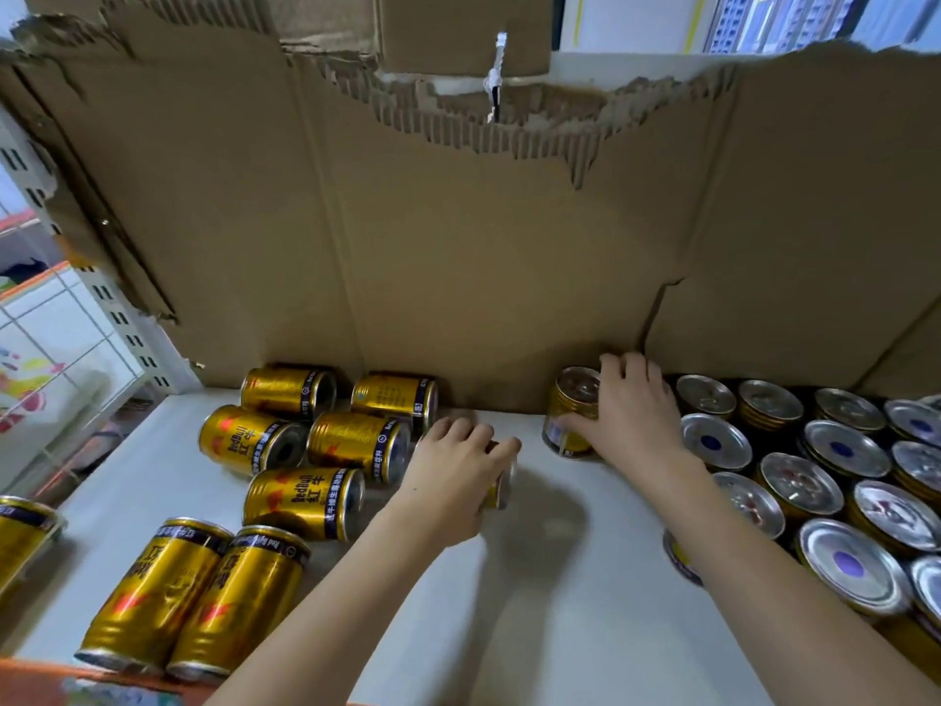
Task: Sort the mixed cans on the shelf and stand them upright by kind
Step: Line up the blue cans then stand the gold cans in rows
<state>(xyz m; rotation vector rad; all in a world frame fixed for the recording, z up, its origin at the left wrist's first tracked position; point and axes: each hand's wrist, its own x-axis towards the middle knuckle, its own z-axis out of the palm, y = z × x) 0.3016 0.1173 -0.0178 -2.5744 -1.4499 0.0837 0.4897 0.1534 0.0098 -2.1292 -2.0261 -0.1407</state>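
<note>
Cans w/ gold Red Bull labels sit on a white shelf [534, 578] backed by a torn cardboard sheet [458, 247]. Lying cans [300, 501] are on their sides at left: five clustered near the back, two more [193, 598] side by side at the front edge, and one partly cut off at far left [20, 537]. At right, a block of upright cans [840, 486] stands packed together, silver tops showing, some w/ a purple dot in the middle. Left hand [458, 476] grips a can [501, 484] held on its side in the middle of the shelf, fingers curled over it; most of that can is hidden by the hand. Right hand [631, 410] grips an upright can [573, 412] near the cardboard, just left of the standing block, thumb on its near side and fingers round the far side and top rim. Another can [680, 555] peeks out under the right forearm, mostly hidden. A window [764, 17] w/ buildings outside shows above the cardboard, top right.
</note>
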